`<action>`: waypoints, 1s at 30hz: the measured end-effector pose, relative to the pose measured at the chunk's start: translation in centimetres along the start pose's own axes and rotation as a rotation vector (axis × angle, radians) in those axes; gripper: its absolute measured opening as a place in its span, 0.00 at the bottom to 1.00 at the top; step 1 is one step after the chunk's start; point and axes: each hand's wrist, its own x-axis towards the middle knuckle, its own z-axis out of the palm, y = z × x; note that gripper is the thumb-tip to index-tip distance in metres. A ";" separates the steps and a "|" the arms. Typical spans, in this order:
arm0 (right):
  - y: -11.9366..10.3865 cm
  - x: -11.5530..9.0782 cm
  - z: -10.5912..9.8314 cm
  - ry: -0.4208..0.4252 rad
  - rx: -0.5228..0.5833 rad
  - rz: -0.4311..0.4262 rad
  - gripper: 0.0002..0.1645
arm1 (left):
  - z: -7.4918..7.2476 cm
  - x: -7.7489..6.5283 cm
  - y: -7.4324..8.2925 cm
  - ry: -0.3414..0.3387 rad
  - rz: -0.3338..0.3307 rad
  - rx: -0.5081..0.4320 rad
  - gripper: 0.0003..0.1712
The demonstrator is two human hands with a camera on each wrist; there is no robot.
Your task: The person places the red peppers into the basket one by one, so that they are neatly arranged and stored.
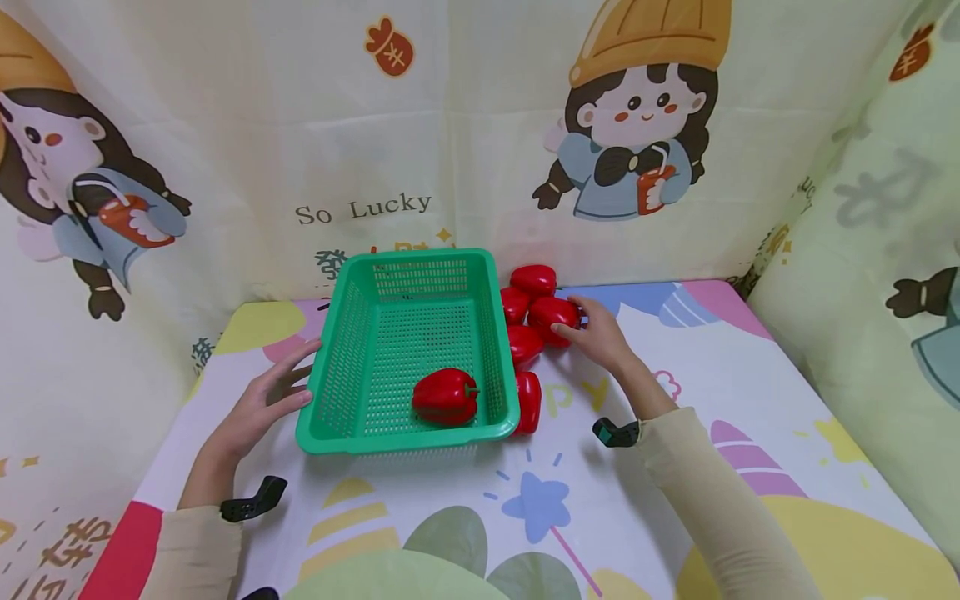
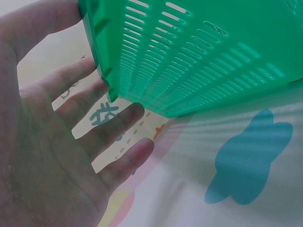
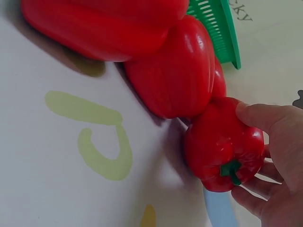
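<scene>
A green plastic basket (image 1: 322,442) with slotted walls stands on the table, and one red bell pepper (image 1: 446,397) with a green stem lies in its near right part. My left hand (image 1: 258,404) is at the basket's left rim, fingers spread and fairly straight; in the left wrist view its fingertips (image 2: 90,64) touch the rim. To the right of the basket, my right hand (image 1: 602,337) holds another red bell pepper (image 3: 220,142) between thumb and fingers, its stem facing the right wrist camera. That pepper sits against its neighbours.
Several more red bell peppers line the basket's right side, including one at the back (image 1: 533,280) and one at the front (image 1: 529,403). A patterned cloth (image 1: 600,517) covers the table. Behind it hangs a printed curtain (image 1: 480,125).
</scene>
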 end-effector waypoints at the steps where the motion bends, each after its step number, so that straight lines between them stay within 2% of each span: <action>1: 0.0 0.0 0.0 -0.001 -0.001 0.001 0.42 | 0.0 0.0 -0.1 0.001 -0.003 0.000 0.39; 30: -0.4 -0.7 -0.6 0.009 0.006 0.003 0.43 | 0.1 -0.1 -0.6 0.012 -0.001 0.031 0.39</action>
